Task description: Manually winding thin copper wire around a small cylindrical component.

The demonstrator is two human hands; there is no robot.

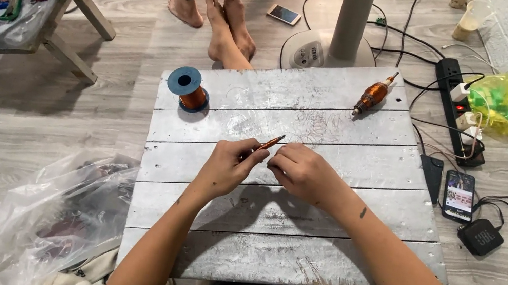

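My left hand [227, 167] pinches a thin copper-coloured rod [270, 142] that points up and to the right above a low grey plank table [357, 180]. Just to its right, my right hand [299, 169] has its fingers curled close to the rod's lower end; whether it grips the rod or a fine wire is too small to tell. A blue spool of copper wire [188, 89] stands at the table's far left. A copper-wound motor armature [373, 95] lies at the far right.
A clear plastic bag [43, 210] lies on the floor at left. Another person's bare feet [229, 25] rest beyond the table. A fan base [329, 42], power strip [459, 108], phone [459, 195] and small black speaker [481, 236] sit right. A cluttered stool [22, 7] stands far left.
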